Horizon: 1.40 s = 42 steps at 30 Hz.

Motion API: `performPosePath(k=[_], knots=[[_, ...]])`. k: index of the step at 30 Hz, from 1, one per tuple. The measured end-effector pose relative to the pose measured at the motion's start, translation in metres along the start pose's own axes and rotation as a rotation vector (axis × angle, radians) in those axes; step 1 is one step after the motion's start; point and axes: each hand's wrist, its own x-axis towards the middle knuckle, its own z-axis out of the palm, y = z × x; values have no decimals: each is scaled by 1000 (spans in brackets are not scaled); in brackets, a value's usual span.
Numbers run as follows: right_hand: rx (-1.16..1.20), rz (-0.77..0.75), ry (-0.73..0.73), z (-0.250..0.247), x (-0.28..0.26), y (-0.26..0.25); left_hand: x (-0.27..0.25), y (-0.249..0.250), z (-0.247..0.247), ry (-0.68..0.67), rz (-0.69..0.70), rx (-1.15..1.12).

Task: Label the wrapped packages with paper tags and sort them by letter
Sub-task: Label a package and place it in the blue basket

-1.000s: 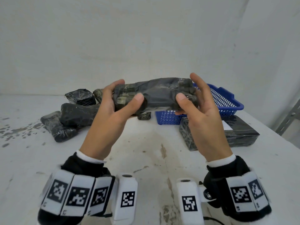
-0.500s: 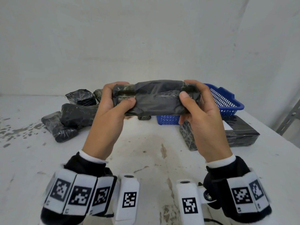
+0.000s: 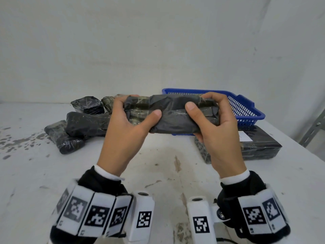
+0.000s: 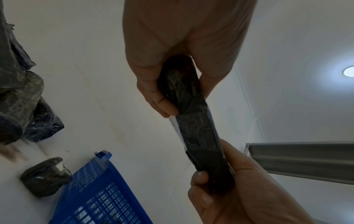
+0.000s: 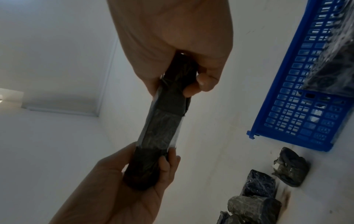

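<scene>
While you have the long black wrapped package (image 3: 173, 115) up in the air between both hands, above the white table (image 3: 158, 173) and in front of the blue basket (image 3: 246, 110), use the moment to find a flat, smooth face for a tag. Your left hand (image 3: 126, 131) wraps one end, thumb across the near face and fingers curled over the top; your right hand (image 3: 216, 131) does the same at the other end, so both are curled firmly round it, neither one spread. Judging from the crinkled film and tape, a tag would sit best on the broad middle stretch, so keep your thumbs toward the ends and leave that stretch bare. Roll the package slowly about its length, without loosening either end, until you can check every face; the left wrist view shows a pale strip (image 4: 177, 131) along one edge, but I cannot tell whether that is a tag or only tape. The long axis runs level, left to right across your body, roughly parallel to the table's far edge, one end in each palm. Other wrapped bundles (image 3: 82, 124) lie well apart to the left, and a flat black package (image 3: 260, 145) bearing a white paper tag (image 3: 245, 136) rests just beside the basket.
</scene>
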Motion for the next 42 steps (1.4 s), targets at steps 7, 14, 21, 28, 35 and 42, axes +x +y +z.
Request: performPosePath(k=[7, 14, 21, 28, 35, 42], knots=[[-66, -56, -21, 3, -4, -1, 0, 3, -1, 17, -23, 33], [-123, -95, -56, 4, -6, 1, -2, 6, 0, 19, -5, 51], [-90, -84, -35, 4, -5, -4, -3, 9, 1, -25, -77, -13], [74, 32, -6, 1, 1, -5, 3, 5, -5, -31, -160, -111], [-62, 126, -112, -9, 5, -5, 3, 10, -12, -92, -187, -155], [55, 141, -122, -9, 6, -7, 6, 9, -11, -29, -130, -227]])
